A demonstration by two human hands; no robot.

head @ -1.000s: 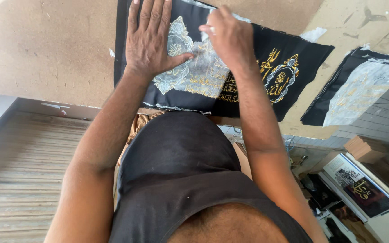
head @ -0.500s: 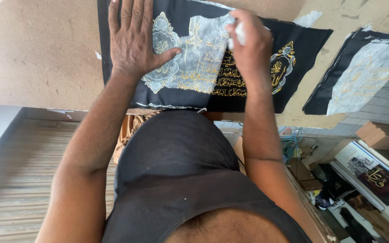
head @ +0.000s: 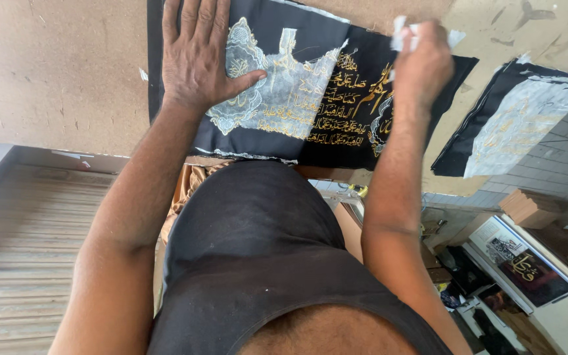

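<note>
Head view: left hand (head: 198, 59) presses flat on the black embroidered cloth (head: 356, 125), fingers spread; right hand (head: 422, 62), farther right, pinches white backing paper (head: 405, 36); unpeeled paper lies between them.

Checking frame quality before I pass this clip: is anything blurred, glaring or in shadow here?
Head view: the right hand and its white scrap are motion-blurred; the left hand and the gold embroidery on the black cloth stay sharp; even daylight, no glare; edges bend, wide-angle; the floor at lower right lies dimmer.
</note>
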